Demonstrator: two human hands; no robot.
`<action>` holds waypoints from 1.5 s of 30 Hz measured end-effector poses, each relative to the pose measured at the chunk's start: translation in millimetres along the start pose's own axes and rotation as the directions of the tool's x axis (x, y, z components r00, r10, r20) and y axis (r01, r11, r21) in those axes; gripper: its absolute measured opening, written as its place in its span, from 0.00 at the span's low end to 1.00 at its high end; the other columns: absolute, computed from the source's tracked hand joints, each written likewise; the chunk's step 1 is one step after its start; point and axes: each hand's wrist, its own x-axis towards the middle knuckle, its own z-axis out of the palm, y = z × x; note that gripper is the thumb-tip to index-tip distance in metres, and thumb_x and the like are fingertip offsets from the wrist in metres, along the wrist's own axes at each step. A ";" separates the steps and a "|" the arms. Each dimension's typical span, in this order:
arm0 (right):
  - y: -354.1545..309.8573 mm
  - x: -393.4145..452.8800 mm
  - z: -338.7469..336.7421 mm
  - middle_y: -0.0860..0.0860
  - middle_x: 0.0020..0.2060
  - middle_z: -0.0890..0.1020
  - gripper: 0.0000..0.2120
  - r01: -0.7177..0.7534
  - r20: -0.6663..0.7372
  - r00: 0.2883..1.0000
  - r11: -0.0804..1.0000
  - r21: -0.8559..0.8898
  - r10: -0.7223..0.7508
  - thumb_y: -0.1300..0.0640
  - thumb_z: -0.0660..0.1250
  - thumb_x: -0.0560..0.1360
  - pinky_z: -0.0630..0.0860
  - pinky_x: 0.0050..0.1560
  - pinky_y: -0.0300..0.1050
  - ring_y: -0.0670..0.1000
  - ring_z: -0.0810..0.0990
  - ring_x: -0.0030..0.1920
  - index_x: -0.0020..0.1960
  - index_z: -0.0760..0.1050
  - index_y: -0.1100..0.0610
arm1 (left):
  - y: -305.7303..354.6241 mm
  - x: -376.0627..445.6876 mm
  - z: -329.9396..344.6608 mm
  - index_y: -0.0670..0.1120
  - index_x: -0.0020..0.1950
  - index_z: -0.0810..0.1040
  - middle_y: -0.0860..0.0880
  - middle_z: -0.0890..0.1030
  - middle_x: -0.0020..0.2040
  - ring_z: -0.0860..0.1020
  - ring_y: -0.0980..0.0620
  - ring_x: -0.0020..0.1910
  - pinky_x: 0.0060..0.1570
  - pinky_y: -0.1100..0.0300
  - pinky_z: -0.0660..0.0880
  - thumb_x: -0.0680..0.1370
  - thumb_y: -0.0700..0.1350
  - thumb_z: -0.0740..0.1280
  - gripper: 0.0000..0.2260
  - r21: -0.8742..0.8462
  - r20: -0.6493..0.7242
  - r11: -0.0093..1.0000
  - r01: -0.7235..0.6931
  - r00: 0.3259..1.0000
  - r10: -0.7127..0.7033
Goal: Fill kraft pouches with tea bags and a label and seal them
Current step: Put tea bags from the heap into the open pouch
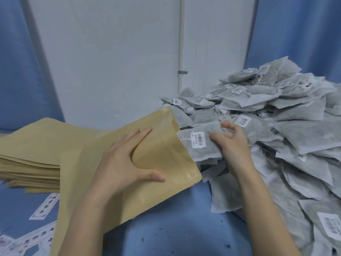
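I see the left hand (127,163) lying on the kraft pouch (129,174), fingers straight across its upper face and thumb spread along the lower edge, holding its mouth open toward the right. The pouch rests tilted on the blue table (177,218). My right hand (232,145) has its fingers curled around a tea bag (201,145), pinching it with one end at the pouch mouth; its barcode tag faces up. A heap of tea bags (276,111) lies just beyond. A stack of flat pouches (31,154) sits at the left, with printed labels (46,206) near it.
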 end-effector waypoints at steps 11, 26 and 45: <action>-8.6 -24.4 26.9 0.49 0.43 0.79 0.11 0.151 0.648 0.750 0.917 -0.368 0.137 0.54 0.63 0.74 0.70 0.43 0.43 0.46 0.74 0.42 0.51 0.81 0.57 | 2.1 1.8 9.3 0.76 0.64 0.56 0.61 0.57 0.75 0.54 0.57 0.75 0.73 0.54 0.53 0.46 0.68 0.72 0.49 0.093 0.093 0.994 -0.049 0.995 0.040; 10.0 3.8 -2.8 0.56 0.62 0.69 0.26 0.011 -0.341 0.930 0.934 -0.356 -0.140 0.46 0.58 0.78 0.59 0.62 0.39 0.50 0.67 0.64 0.74 0.59 0.52 | 0.4 3.0 13.4 0.75 0.65 0.53 0.60 0.56 0.76 0.53 0.56 0.76 0.73 0.55 0.51 0.46 0.71 0.70 0.50 0.135 0.081 0.990 -0.029 0.997 0.018; -13.0 -23.8 22.3 0.57 0.40 0.84 0.26 0.051 0.516 0.857 0.993 -0.102 0.009 0.33 0.63 0.67 0.73 0.42 0.40 0.47 0.78 0.35 0.41 0.84 0.55 | 5.1 2.4 12.6 0.77 0.64 0.56 0.62 0.58 0.75 0.55 0.61 0.74 0.74 0.52 0.54 0.45 0.69 0.73 0.49 0.057 0.036 0.996 -0.063 0.997 0.061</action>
